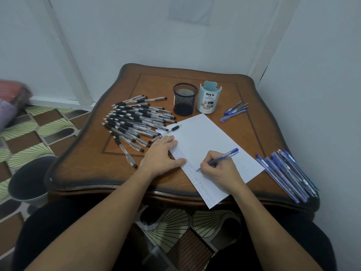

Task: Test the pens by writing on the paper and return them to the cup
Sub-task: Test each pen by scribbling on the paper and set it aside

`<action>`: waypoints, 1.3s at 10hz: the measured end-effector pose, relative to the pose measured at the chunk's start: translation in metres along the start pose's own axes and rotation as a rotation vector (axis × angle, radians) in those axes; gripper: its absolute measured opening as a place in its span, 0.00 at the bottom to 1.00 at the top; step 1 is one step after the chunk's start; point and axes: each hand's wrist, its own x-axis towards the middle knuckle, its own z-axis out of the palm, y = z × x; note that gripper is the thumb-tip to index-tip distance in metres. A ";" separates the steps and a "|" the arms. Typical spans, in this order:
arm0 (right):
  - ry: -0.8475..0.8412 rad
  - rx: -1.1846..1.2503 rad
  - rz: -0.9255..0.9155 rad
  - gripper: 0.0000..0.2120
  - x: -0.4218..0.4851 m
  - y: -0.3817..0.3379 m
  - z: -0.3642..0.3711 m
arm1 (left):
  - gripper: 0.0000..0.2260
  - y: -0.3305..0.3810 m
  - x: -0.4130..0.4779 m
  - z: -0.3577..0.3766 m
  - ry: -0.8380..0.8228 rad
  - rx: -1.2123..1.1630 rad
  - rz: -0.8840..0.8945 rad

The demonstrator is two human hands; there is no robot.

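A white sheet of paper [207, 137] lies on the wooden table [88, 165], with a column of small pen marks down its left edge. My right hand [220, 169] grips a blue pen [222, 157], its tip touching the paper beside the marks. My left hand [162, 155] rests flat on the paper's left edge. A black mesh cup [185, 99] and a light blue desk organizer cup [210, 99] stand at the back. Several black-grip pens [134, 122] lie in a pile to the left. Several blue pens [289, 175] lie at the right edge.
Three more blue pens [234, 111] lie to the right of the blue cup. A dark round bin [29, 178] stands on the patterned floor left of the table. White walls close in behind and to the right.
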 end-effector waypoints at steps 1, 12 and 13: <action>-0.005 0.020 0.004 0.14 0.000 0.000 -0.001 | 0.34 0.000 0.000 0.000 0.002 0.006 -0.003; -0.036 0.507 0.148 0.42 0.015 0.002 -0.014 | 0.35 -0.002 -0.001 0.000 0.007 -0.008 0.029; -0.030 0.495 0.174 0.35 0.014 -0.002 -0.014 | 0.34 -0.002 -0.001 0.000 0.007 -0.008 0.021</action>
